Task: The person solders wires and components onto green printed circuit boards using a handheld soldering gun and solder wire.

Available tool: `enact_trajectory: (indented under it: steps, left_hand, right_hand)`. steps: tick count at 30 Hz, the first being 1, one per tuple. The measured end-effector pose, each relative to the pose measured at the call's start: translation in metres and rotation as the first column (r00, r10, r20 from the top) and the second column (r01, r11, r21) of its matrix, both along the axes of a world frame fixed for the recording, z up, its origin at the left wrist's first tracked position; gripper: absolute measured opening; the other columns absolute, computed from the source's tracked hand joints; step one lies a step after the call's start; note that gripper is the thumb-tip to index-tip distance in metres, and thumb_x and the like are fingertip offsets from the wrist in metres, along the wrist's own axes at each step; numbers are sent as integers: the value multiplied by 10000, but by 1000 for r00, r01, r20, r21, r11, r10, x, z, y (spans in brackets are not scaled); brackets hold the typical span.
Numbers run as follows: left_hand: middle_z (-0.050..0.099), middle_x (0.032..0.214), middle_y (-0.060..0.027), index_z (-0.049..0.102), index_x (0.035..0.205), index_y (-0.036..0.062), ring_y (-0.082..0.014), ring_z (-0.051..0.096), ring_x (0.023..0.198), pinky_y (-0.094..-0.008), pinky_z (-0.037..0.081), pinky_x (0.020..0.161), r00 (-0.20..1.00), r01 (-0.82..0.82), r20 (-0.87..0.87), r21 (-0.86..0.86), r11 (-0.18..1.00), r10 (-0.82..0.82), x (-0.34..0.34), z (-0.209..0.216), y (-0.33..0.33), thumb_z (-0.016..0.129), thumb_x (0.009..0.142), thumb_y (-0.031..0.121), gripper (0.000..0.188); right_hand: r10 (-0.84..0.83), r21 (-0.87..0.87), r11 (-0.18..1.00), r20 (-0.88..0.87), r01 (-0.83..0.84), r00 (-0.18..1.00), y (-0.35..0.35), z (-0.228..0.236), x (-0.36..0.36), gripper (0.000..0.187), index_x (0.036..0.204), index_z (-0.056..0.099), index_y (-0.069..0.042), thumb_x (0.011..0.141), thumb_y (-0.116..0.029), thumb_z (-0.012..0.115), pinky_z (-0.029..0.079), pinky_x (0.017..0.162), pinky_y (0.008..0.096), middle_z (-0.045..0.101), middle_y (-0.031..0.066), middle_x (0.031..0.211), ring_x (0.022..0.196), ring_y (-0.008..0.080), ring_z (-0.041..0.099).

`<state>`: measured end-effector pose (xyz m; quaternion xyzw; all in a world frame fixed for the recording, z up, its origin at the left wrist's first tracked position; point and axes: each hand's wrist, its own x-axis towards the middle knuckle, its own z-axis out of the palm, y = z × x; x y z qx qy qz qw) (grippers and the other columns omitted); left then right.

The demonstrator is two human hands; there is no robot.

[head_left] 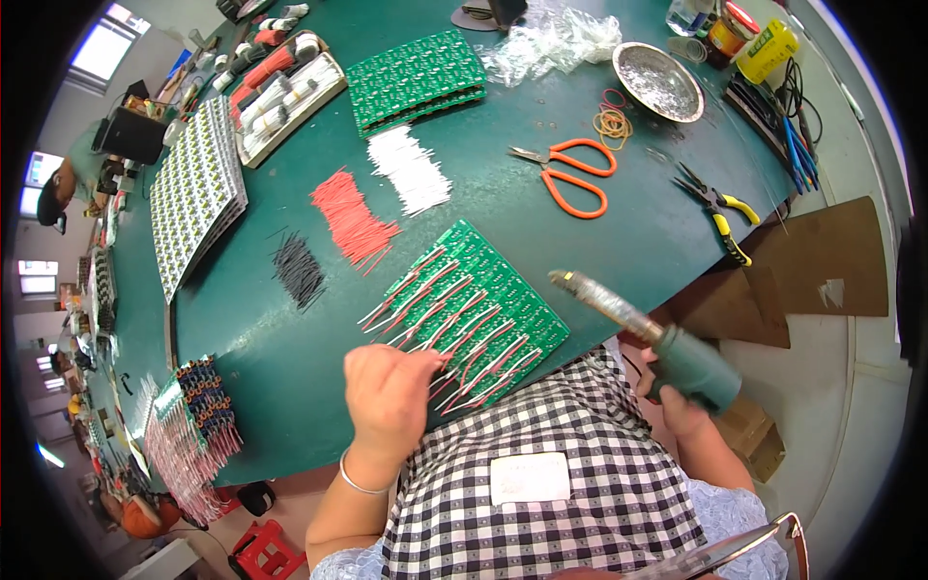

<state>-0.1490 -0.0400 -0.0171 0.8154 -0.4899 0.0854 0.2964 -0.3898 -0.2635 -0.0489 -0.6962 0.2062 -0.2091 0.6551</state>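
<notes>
A green circuit board panel [527,307] lies at the table's near edge, with rows of thin red, white and dark wires [464,314] standing out from it toward the left. My left hand [387,394] is closed over the panel's near left side, thumb and fingertips pinched on a thin wire with some red showing. My right hand [679,406] is wrapped round what looks like a hot-air gun [704,369], with a thick green body, silver barrel and brass-coloured tip. That tip points up and left, apart from the panel's right edge.
Beyond the panel are piles of short black [298,271], red [353,220] and white pieces [408,169]. Orange-handled scissors [577,179], pliers [717,208], a metal bowl [659,82] and stacked green boards [416,77] surround them. Wired boards [205,406] sit at the left edge.
</notes>
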Motion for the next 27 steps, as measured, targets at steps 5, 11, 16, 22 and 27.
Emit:
enact_trajectory:
  steps: [5, 11, 16, 22, 27]
  left_hand:
    - [547, 702, -33, 613, 792, 87, -227, 521, 680, -357, 379, 651, 970, -195, 148, 7, 981, 192, 46, 18, 17, 689, 733, 69, 97]
    - [617, 769, -62, 618, 829, 79, -253, 561, 720, -354, 396, 687, 927, -316, -203, 34, 948, 316, 109, 11, 3, 631, 797, 105, 43]
    - [624, 802, -58, 632, 850, 91, -245, 563, 802, -365, 398, 729, 927, -307, -204, 67, 949, 314, 137, -13, -10, 629, 800, 140, 70]
    - [619, 865, -43, 667, 882, 104, -241, 543, 891, -372, 385, 782, 953, -302, 5, 136, 943, 304, 142, -17, -26, 661, 776, 151, 117]
    - [615, 867, -58, 672, 913, 86, -251, 550, 874, -354, 411, 749, 969, -232, 104, 80, 970, 223, 114, -2, -35, 684, 764, 147, 162]
  right_hand:
    - [-276, 334, 928, 311, 167, 909, -12, 6, 51, 449, 1224, 425, 3, 900, -288, 535, 437, 511, 296, 565, 157, 1054, 539, 164, 555]
    - [-419, 550, 810, 304, 202, 856, -31, -5, 100, 392, 1238, 395, -31, 918, -242, 480, 435, 530, 323, 534, 153, 1087, 547, 172, 541]
    - [-310, 450, 882, 333, 139, 891, -28, -12, 93, 432, 1265, 367, -20, 913, -240, 488, 437, 534, 321, 514, 176, 1087, 549, 172, 542]
    - [-329, 441, 882, 325, 166, 887, -29, -10, 96, 445, 1279, 357, -17, 914, -235, 490, 439, 541, 320, 515, 179, 1098, 569, 175, 552]
    - [-333, 486, 863, 343, 137, 878, -34, -13, 96, 453, 1285, 360, -10, 912, -222, 503, 444, 556, 330, 519, 183, 1107, 579, 186, 556]
